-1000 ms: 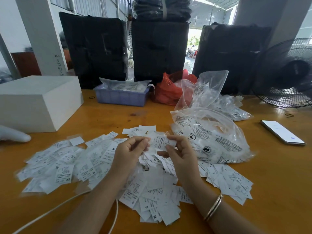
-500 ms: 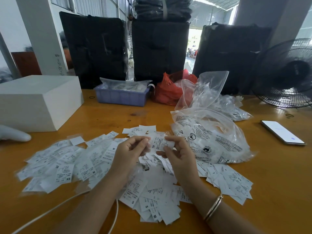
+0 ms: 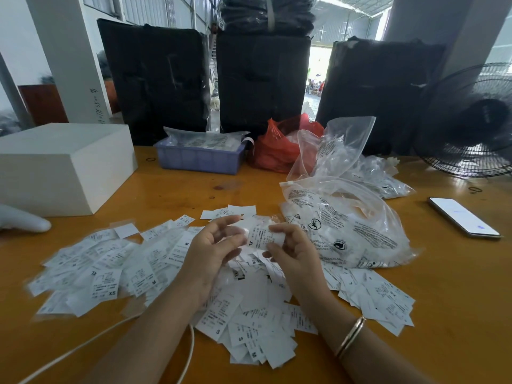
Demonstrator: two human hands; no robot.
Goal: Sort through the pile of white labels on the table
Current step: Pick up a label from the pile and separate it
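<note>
- While both hands hover just above the heap, the right hand [image 3: 291, 249] pinches a small stack of labels [image 3: 261, 236] betw. thumb and fingers; top one reads XL.
- Left hand [image 3: 213, 245] is half curled, fingertips touching the stack's left edge. It looks to be peeling or steadying a label, not clamping it; blurred, so can't be sure.
- Under and around both hands: pile of white labels [image 3: 166, 273], spread loose over the tabletop [image 3: 457, 300], w/ XS, S, M, L marks showing in diff. spots. Sorting looks far from finished.
- Near side of the left wrist: white cable [image 3: 191, 353] runs under the heap's edge.
- To do this step well, IMO:
  - read the size mark before letting go of each label
  - slide only the top label off w/ the left fingertips, keep the right pinch firm so the rest don't fan out
  - drop it on a matching-size group, well apart from unsorted ones
- Just beyond the right hand: clear plastic bag [image 3: 346, 231] w/ printed warnings, touching the heap's far edge. Risk: thin labels slip under it.
- Further out to the right: phone [image 3: 464, 217]. Further out to the left: white box [image 3: 63, 164].
- Farthest: blue tray [image 3: 199, 159], red bag [image 3: 277, 151], fan [image 3: 476, 120].
</note>
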